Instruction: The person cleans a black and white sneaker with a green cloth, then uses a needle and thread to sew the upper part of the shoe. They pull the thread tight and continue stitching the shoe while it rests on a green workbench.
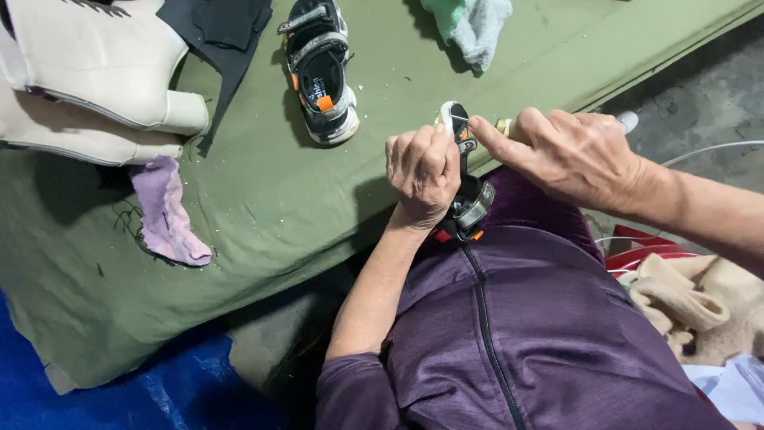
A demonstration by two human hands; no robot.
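At the worktop's near edge, our left hand grips a small sandal, fingers wrapped around it; our right hand pinches its toe. Open cloth lies leftward.

Two small black-and-grey sandals: one flat on the green cloth, one gripped upright between the hands. Two bare hands, left and right. Two rags, one lilac, one pale green-grey; two cream padded pieces stacked.
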